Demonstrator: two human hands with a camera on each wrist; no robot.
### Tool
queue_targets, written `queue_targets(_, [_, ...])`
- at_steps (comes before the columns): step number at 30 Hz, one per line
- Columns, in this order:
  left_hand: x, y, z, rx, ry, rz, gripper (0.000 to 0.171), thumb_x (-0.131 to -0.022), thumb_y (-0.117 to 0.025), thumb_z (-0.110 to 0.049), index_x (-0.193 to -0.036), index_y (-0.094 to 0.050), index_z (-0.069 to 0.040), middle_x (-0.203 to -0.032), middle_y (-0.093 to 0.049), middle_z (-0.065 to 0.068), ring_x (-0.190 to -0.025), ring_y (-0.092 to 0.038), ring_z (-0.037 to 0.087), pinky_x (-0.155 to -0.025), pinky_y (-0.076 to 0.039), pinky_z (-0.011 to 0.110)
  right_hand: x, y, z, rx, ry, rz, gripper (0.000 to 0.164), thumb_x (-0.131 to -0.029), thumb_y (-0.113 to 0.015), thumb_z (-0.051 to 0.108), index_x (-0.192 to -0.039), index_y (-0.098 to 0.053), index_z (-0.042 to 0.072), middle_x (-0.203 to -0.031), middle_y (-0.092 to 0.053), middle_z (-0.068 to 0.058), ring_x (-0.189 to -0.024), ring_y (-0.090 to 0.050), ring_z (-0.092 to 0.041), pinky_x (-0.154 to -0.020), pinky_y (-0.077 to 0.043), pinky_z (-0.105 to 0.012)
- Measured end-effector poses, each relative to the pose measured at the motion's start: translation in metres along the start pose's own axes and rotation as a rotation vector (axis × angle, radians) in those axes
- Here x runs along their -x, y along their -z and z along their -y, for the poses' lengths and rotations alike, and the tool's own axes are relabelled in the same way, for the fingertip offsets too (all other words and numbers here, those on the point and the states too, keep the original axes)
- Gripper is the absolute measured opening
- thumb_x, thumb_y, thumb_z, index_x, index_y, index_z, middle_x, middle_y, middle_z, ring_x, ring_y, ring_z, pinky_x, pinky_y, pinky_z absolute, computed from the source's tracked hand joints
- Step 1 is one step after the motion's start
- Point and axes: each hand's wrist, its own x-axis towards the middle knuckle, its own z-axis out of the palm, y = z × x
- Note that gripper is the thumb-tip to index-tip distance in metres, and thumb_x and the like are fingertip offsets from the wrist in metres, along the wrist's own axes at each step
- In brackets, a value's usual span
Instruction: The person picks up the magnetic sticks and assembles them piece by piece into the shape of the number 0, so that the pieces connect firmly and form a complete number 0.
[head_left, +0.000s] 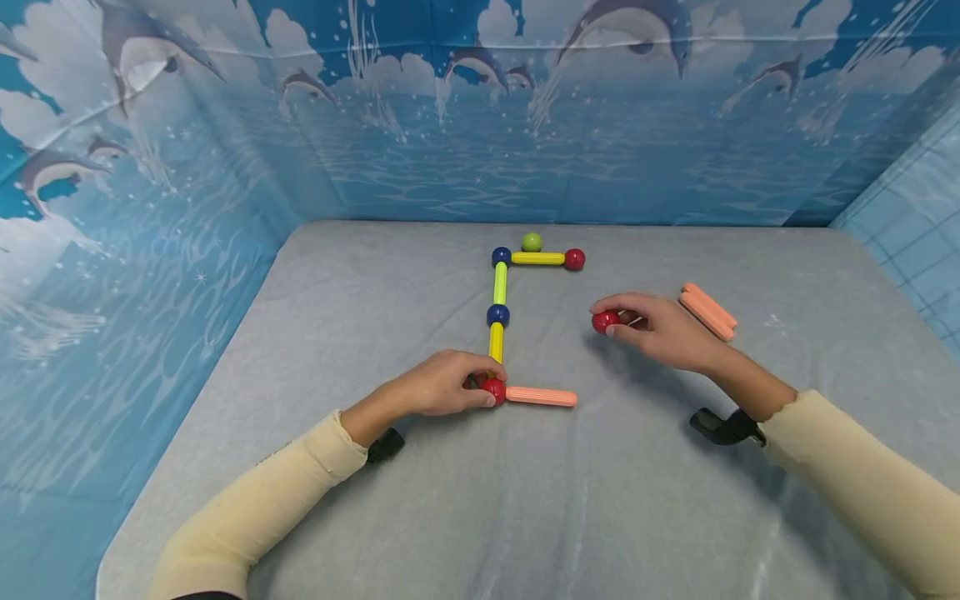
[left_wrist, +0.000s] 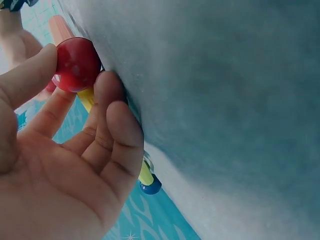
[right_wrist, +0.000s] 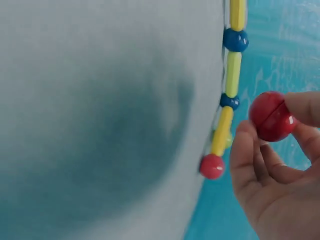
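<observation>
One glossy red plastic ball [head_left: 495, 391] at the head view's six o'clock was pinched in the left hand [head_left: 448, 385], seemingly to steady the adjoining ribbed orange plastic rod [head_left: 542, 397], while the right hand [head_left: 663, 332] pinched a second glossy red plastic ball [head_left: 603, 322] at three o'clock, probably raised to clear the grey cloth-covered desk [head_left: 375, 300].

Downward head view (wrist views close)

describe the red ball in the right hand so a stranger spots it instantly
Over the grey table, right of the joined sticks and balls, is the right hand. It pinches the red ball. Unlike the other two red balls, it touches no stick.
</observation>
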Motion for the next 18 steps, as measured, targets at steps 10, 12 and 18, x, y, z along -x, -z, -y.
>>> queue_targets(10, [0.004,-0.001,-0.004,-0.043,0.006,-0.025,0.025,-0.091,-0.072,-0.025,-0.116,-0.07,-0.023,-0.1,-0.062,-0.002,-0.09,-0.055,0.013,-0.075,-0.048,0.026,0.022,-0.009,-0.012,-0.1,-0.109,0.03,0.033,-0.093,-0.069,0.011,-0.123,-0.059,0.009,-0.121,-0.063,-0.013,-0.101,-0.063,-0.025,-0.073,-0.052,-0.025])
queue_targets(12, [0.004,-0.002,-0.003,-0.053,-0.003,-0.033,0.024,-0.091,-0.072,-0.025,-0.116,-0.071,-0.023,-0.099,-0.063,-0.003,-0.089,-0.055,0.013,-0.076,-0.047,0.027,0.025,-0.012,-0.01,-0.089,-0.107,0.031,0.033,-0.091,-0.071,0.012,-0.122,-0.06,0.01,-0.119,-0.064,-0.012,-0.101,-0.064,-0.024,-0.073,-0.053,-0.025])
queue_targets(18, [0.003,-0.002,-0.001,-0.082,-0.032,-0.059,0.024,-0.091,-0.073,-0.025,-0.115,-0.071,-0.021,-0.097,-0.066,-0.004,-0.086,-0.055,0.012,-0.076,-0.046,0.027,0.031,-0.022,0.003,-0.047,-0.05,0.06,0.029,-0.088,-0.074,0.011,-0.115,-0.064,0.014,-0.114,-0.066,-0.007,-0.1,-0.065,-0.02,-0.075,-0.054,-0.024])
